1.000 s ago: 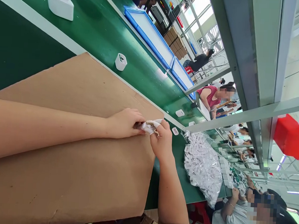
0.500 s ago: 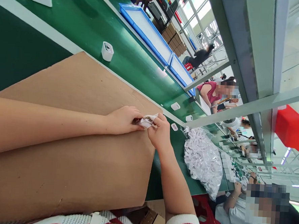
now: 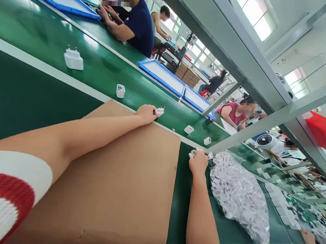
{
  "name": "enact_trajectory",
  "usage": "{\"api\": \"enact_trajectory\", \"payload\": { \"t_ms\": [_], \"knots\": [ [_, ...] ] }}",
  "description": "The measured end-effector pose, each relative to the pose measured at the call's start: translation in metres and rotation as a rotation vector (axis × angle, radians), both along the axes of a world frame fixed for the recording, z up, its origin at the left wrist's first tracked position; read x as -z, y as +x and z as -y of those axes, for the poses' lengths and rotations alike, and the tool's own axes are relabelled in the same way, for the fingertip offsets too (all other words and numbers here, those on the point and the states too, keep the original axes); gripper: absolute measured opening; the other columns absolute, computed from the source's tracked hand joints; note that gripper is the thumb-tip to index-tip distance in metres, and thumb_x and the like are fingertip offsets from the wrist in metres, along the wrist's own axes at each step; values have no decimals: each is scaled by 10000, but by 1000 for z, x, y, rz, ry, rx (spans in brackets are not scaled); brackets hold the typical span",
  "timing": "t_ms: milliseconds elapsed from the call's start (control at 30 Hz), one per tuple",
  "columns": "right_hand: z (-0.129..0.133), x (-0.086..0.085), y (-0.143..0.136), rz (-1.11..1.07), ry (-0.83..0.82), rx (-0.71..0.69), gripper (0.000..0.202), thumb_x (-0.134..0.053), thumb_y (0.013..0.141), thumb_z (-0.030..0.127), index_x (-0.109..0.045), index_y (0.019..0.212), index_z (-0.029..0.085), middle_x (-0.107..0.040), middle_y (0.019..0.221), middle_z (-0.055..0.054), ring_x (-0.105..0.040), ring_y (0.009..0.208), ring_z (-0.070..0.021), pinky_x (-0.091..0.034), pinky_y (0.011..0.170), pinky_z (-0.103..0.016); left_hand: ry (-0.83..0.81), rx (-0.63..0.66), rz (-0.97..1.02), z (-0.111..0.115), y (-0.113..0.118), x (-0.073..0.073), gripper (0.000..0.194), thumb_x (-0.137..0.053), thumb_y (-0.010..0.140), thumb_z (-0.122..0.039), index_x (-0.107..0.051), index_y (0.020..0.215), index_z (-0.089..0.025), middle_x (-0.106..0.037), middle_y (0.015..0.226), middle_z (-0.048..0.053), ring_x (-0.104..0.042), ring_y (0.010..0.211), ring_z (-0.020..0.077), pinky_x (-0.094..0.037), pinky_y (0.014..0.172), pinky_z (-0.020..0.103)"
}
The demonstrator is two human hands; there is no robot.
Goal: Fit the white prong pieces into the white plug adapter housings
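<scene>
My left hand (image 3: pixel 147 114) is closed on a white plug piece (image 3: pixel 159 111) with metal pins, over the green belt just past the cardboard's far edge. My right hand (image 3: pixel 198 163) is at the right, beside the clear bag of white parts (image 3: pixel 238 193). Its fingers are bent around something small and whitish that I cannot make out. On the green belt stand white housings: one with pins (image 3: pixel 73 59), an open one (image 3: pixel 120 91), and others (image 3: pixel 189 129) (image 3: pixel 207 141) nearer the bag.
Brown cardboard (image 3: pixel 126 182) lies under my left arm. Blue-edged trays (image 3: pixel 165 77) line the belt's far side. A pale metal post (image 3: pixel 262 124) slants across the right. Several people sit or stand beyond, one in a dark blue shirt (image 3: pixel 142 28).
My hands have moved apart from the small white piece they shared. The left reached forward to the belt with a pinned piece; the right moved right, toward the bag. The view has shifted.
</scene>
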State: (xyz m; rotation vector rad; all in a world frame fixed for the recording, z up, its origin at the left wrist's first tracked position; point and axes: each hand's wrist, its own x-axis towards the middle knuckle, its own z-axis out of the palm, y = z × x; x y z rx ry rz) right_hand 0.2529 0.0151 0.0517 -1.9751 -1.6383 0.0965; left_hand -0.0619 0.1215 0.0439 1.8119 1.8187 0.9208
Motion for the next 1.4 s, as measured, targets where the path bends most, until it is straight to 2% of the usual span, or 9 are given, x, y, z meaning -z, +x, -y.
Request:
{"api": "enact_trajectory", "payload": {
  "t_ms": [167, 267, 367, 467, 567, 800, 1033, 1300, 1400],
  "knots": [
    [-7, 4, 4, -118, -15, 3, 277, -684, 786, 283, -747, 1027, 162, -734, 1136, -204, -702, 1100, -361, -522, 977, -516, 72, -120, -55, -12, -22, -12, 736, -637, 701, -693, -736, 1146, -116, -730, 1206, 164, -597, 1206, 387, -405, 895, 426],
    [-5, 3, -7, -350, -51, -68, 458, -715, 755, 359, -709, 1176, 177, -769, 1080, -113, -743, 865, -239, -576, 786, -375, 200, -206, -69, -9, -59, -14, 1150, -397, 723, -902, -520, 1475, -41, -427, 1619, 160, -357, 1435, 419, -284, 971, 473],
    [-1, -2, -21, -806, -143, -264, 564, -854, 627, 409, -740, 1141, 207, -799, 996, -55, -744, 810, -199, -531, 656, -278, 47, -414, -69, -18, -113, -9, 1462, -215, 419, -1108, -587, 1198, 72, -230, 1658, 270, -137, 1472, 571, -153, 857, 540],
    [4, -10, -32, -1075, -219, -358, 488, -911, 584, 467, -772, 974, 209, -804, 945, -45, -749, 878, -200, -552, 698, -276, -170, -299, -119, -24, -156, -4, 1480, -276, 193, -1114, -680, 1137, -48, -412, 1584, 178, -414, 1351, 485, -321, 947, 496],
    [10, -16, -39, -1184, -224, -378, 438, -897, 613, 505, -763, 907, 210, -801, 958, -46, -753, 889, -192, -580, 752, -294, -208, -241, -226, -9, -168, -17, 1625, -231, 291, -1150, -611, 1383, -7, -435, 1546, 239, -460, 1321, 434, -386, 1110, 549],
    [21, -18, -50, -1015, -154, -343, 541, -954, 524, 406, -761, 991, 212, -798, 981, -53, -743, 849, -209, -411, 538, -225, 152, 3, -366, 75, -75, -54, 1063, -201, 783, -1029, -678, 1065, -122, -619, 1195, 141, -611, 1092, 310, -490, 906, 367],
    [32, -18, -66, -884, -83, -360, 474, -897, 629, 395, -762, 1050, 224, -778, 1017, -34, -651, 749, -140, -486, 570, -252, 54, 523, -78, 132, 30, -1, 494, -633, 818, -713, -608, 798, -220, -631, 921, 74, -610, 785, 241, -401, 667, 346],
    [42, -28, -65, -828, -232, -517, 350, -827, 735, 373, -758, 1047, 231, -780, 1019, -55, -717, 896, -205, -568, 723, -319, 51, 534, 152, 139, 37, 24, 463, -640, 815, -622, -698, 1012, -207, -657, 979, 70, -662, 844, 245, -506, 720, 350],
    [50, -30, -66, -500, -87, -585, 221, -733, 826, 251, -771, 1044, 249, -747, 1037, -55, -681, 948, -221, -561, 808, -361, 49, 574, 186, 138, 33, 26, 401, -572, 844, -565, -711, 911, -195, -632, 882, 62, -629, 768, 220, -486, 677, 343]
  ]
}}
